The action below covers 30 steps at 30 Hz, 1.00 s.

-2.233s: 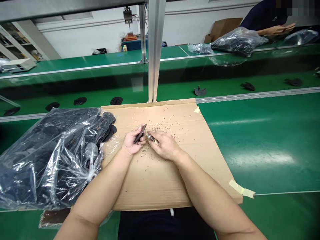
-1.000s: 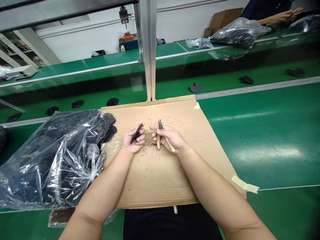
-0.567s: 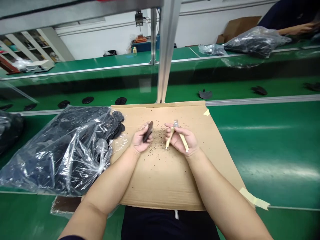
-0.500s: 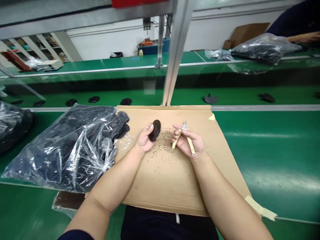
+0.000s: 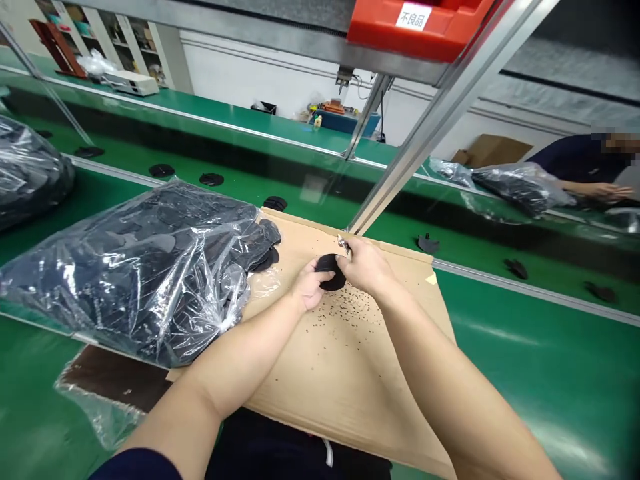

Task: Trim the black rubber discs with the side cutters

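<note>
Thumb on top, my left hand (image 5: 309,287) grips a flat, round black piece (image 5: 333,281) above a cardboard sheet (image 5: 320,393). My right hand (image 5: 367,268) is closed round a small pair of nippers (image 5: 343,243), whose metal head shows past the fingers at the piece's right upper edge. The palm hides the handles. Whether the jaws touch the piece, I cannot tell. Tiny dark bits (image 5: 350,307) lie scattered on the cardboard below my hands. At the left, a clear plastic bag (image 5: 125,267) full of similar black pieces lies with some spilling toward the cardboard.
Several black pieces (image 5: 211,179) lie spaced along the green strip behind the cardboard. A metal post (image 5: 430,127) rises at its back edge. Overhead hangs a red bin (image 5: 380,33). Another person's hands (image 5: 605,192) are at the far right beside a plastic bag (image 5: 525,190).
My hands have come together; the right has brought the nippers to the black piece, and their spread handles are now inside my grip. The black piece has turned flatter. The view has tilted and shifted.
</note>
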Tool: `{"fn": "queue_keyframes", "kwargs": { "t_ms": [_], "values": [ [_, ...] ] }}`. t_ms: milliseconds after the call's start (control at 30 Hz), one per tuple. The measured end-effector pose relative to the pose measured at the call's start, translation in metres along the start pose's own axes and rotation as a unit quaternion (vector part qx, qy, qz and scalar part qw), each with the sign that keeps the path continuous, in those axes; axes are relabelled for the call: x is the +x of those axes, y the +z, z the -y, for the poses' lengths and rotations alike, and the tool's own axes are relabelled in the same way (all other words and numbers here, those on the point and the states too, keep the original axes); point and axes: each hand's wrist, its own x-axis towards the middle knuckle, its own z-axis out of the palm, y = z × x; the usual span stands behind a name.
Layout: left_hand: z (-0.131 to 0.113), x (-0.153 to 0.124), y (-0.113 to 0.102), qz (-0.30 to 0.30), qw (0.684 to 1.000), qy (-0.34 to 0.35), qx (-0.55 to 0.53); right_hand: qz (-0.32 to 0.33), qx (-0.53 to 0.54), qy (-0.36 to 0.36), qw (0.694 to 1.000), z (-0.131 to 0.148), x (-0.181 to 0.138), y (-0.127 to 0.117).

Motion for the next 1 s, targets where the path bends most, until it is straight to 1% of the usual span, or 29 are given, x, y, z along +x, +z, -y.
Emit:
{"fn": "queue_keyframes", "kwargs": {
  "t_ms": [67, 133, 167, 233, 300, 433, 533, 633, 700, 800, 867, 1000],
  "values": [
    [0.000, 0.002, 0.001, -0.012, 1.000, 0.006, -0.009, 0.104, -0.017, 0.045, 0.993, 0.000, 0.008, -0.002],
    [0.000, 0.003, 0.003, -0.030, 0.999, 0.005, -0.019, 0.197, 0.006, 0.083, 0.977, -0.001, 0.012, -0.006],
    [0.000, 0.004, 0.004, -0.039, 0.999, 0.003, -0.024, 0.224, 0.023, 0.100, 0.969, -0.001, 0.014, -0.009],
    [0.000, 0.004, 0.006, -0.045, 0.999, -0.005, -0.028, 0.239, 0.046, 0.126, 0.962, 0.001, 0.019, -0.014],
    [-0.001, 0.003, 0.007, -0.040, 0.999, -0.009, -0.025, 0.205, 0.042, 0.133, 0.969, 0.003, 0.030, -0.017],
    [0.000, 0.001, 0.007, -0.059, 0.998, -0.018, -0.001, 0.068, -0.015, 0.096, 0.993, 0.008, 0.070, -0.017],
    [0.001, 0.000, 0.007, -0.062, 0.998, -0.028, 0.019, -0.021, -0.050, 0.065, 0.996, 0.009, 0.106, -0.012],
    [0.003, 0.002, 0.008, -0.056, 0.998, -0.035, 0.020, -0.083, -0.089, 0.010, 0.993, 0.006, 0.135, -0.005],
    [0.003, 0.003, 0.008, -0.053, 0.998, -0.037, 0.018, -0.090, -0.139, -0.018, 0.986, 0.004, 0.148, 0.001],
    [0.004, 0.004, 0.008, -0.052, 0.998, -0.038, 0.016, -0.049, -0.204, -0.020, 0.977, 0.002, 0.157, 0.012],
    [0.004, 0.003, 0.009, -0.052, 0.998, -0.040, 0.017, -0.018, -0.220, -0.017, 0.975, 0.005, 0.158, 0.019],
    [0.004, 0.002, 0.011, -0.046, 0.998, -0.039, 0.026, 0.029, -0.218, -0.006, 0.976, 0.011, 0.164, 0.033]
  ]
}}
